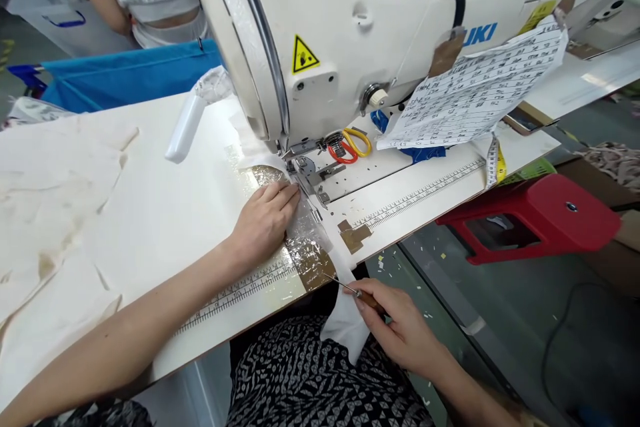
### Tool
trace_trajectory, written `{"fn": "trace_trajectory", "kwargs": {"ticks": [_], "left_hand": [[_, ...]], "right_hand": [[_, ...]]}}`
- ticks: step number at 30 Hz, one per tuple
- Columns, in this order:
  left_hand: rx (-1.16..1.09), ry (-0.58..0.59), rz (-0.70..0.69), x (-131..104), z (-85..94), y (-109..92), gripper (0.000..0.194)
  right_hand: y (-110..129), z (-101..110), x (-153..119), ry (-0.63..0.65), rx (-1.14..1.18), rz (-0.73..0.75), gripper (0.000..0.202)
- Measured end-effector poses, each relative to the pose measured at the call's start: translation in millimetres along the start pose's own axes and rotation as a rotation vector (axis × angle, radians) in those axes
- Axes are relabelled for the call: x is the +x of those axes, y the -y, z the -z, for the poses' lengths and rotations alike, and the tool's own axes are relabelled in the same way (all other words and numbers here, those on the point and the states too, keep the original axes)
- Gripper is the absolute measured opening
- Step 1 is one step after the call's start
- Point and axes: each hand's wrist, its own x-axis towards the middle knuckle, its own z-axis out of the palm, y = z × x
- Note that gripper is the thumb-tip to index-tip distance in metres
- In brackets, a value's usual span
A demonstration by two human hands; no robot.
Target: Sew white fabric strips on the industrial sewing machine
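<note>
Left forearm [165, 320], bare, slants across the near edge of the worktop [165, 213]; the left hand [265, 220] lies palm down inboard of that edge, fingers close together and pointing away from the body. Right forearm [465, 387], bare; the right hand [395, 320] is outside the near edge, fingers curled in a grip, thumb directed toward the worktop.

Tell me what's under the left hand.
Around the left hand, a shiny, brown-patched table surface shows, with white fabric alongside. Whatever lies directly beneath the hand is covered; I can't see it.
</note>
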Motion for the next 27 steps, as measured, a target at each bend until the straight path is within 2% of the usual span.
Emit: {"fn": "trace_trajectory", "kwargs": {"ticks": [5, 7, 11, 13, 16, 22, 27], "left_hand": [[-0.087, -0.011, 0.058, -1, -5.5, 6, 0.048], [-0.144, -0.006, 0.083, -1, -7.8, 11, 0.050], [-0.225, 0.005, 0.088, -2, -9.3, 19, 0.051], [-0.243, 0.008, 0.073, -3, -8.5, 22, 0.050], [-0.228, 0.010, 0.048, -5, -6.7, 23, 0.053], [-0.080, 0.006, 0.026, -4, -5.4, 14, 0.049], [-0.092, 0.019, 0.034, 0, -6.8, 14, 0.047]], "right_hand": [[-6, -2, 4, -0.066, 0.330, -0.202, 0.016], [-9, -8, 7, -0.117, 0.604, -0.317, 0.015], [-7, -30, 12, -0.193, 1.284, -0.576, 0.028], [-4, -40, 12, -0.215, 1.436, -0.647, 0.032], [-1, -46, 8, -0.186, 1.333, -0.668, 0.031], [7, -31, 3, -0.176, 0.600, -0.432, 0.028], [12, -26, 14, -0.247, 0.417, -0.373, 0.030]]}}
